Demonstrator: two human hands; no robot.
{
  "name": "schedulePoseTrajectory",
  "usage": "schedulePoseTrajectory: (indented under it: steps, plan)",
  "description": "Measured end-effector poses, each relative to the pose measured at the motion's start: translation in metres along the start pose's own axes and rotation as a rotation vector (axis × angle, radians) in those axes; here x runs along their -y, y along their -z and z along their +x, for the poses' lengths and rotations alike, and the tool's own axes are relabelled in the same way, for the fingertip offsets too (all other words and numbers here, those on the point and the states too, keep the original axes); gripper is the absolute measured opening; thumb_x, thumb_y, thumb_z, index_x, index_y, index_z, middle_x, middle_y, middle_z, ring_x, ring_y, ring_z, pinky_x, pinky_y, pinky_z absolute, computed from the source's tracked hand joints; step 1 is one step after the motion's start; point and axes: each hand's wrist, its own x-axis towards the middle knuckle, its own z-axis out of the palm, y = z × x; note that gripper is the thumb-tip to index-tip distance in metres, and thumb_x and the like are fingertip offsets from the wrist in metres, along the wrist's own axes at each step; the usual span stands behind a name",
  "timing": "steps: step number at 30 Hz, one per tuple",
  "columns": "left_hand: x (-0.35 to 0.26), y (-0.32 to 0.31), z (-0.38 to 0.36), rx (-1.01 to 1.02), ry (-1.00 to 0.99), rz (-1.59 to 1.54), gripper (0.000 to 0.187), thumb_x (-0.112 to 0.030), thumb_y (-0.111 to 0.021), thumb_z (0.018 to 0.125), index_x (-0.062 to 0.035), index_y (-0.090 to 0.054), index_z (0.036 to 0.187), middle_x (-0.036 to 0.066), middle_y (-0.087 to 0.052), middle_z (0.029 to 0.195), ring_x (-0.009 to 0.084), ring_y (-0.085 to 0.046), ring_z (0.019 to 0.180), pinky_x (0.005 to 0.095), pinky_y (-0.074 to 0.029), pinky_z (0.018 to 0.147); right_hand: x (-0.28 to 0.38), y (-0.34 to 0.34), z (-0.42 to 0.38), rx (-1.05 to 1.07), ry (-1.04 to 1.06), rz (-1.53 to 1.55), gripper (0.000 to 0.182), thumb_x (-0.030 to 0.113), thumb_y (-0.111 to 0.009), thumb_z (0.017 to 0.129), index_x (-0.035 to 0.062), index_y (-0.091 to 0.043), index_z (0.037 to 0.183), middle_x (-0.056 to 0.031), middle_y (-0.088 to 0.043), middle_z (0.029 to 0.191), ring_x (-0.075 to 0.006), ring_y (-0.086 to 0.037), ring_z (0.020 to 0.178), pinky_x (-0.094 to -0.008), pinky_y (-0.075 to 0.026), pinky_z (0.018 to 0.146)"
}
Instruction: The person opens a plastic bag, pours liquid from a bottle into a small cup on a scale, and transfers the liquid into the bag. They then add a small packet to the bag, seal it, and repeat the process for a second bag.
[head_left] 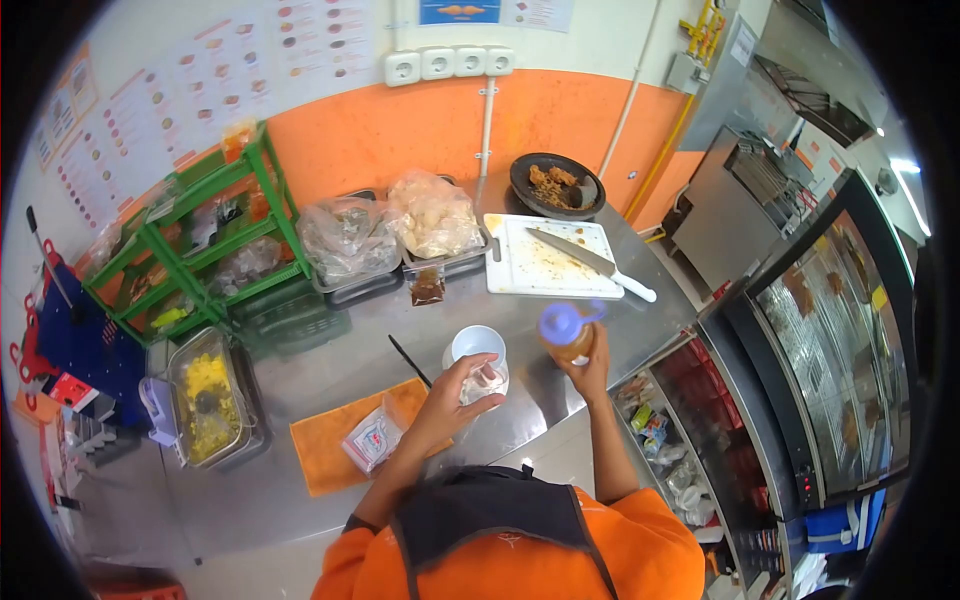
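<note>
My right hand [587, 362] is wrapped around a squeeze bottle [566, 332] with a purple cap and brownish contents, held over the steel counter. My left hand [462, 392] is curved, thumb and fingers bent around a whitish cup [488, 384] with faint print; the hand partly hides it. Just beyond the fingers stands a round white bowl [479, 343], its inside facing up. Left of that hand lies a thin black-handled utensil [408, 358]. An orange cloth [318, 455] sits near my left forearm, with a white printed packet [373, 438] on it.
A white cutting board [515, 270] bears a large knife [580, 254]. Behind it is a dark stone mortar [530, 198] with fried food. Bagged food [433, 215] fills trays at the back. A green rack [225, 285] and yellow-food container [240, 440] stand left; a glass display case [835, 330] stands right.
</note>
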Motion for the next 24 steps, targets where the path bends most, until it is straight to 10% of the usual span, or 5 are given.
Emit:
schedulePoseTrajectory:
  steps: [5,24]
  plan:
    - [0.003,0.002,0.007,0.025,-0.042,0.222,0.059,-0.030,-0.073,0.082,-0.0095,-0.048,0.131,0.010,-0.060,0.108,0.0250,-0.058,0.097,0.0384,-0.044,0.090,0.051,0.033,0.007,0.143,0.497,-0.286,0.086,0.005,-0.082,0.048,0.0123,-0.052,0.129,-0.0083,-0.053,0.126,-0.0320,-0.046,0.121,-0.0496,-0.029,0.107]
    - [0.030,-0.024,0.014,0.144,0.040,0.008,0.074,-0.023,-0.065,0.090,-0.0035,-0.024,0.149,0.019,-0.038,0.144,0.0274,-0.043,0.130,0.0356,-0.033,0.107,0.123,0.084,0.047,0.124,0.926,-0.831,0.071,-0.002,-0.065,0.064,0.0394,-0.060,0.122,0.0036,-0.058,0.119,-0.0210,-0.051,0.118,-0.0473,-0.027,0.109]
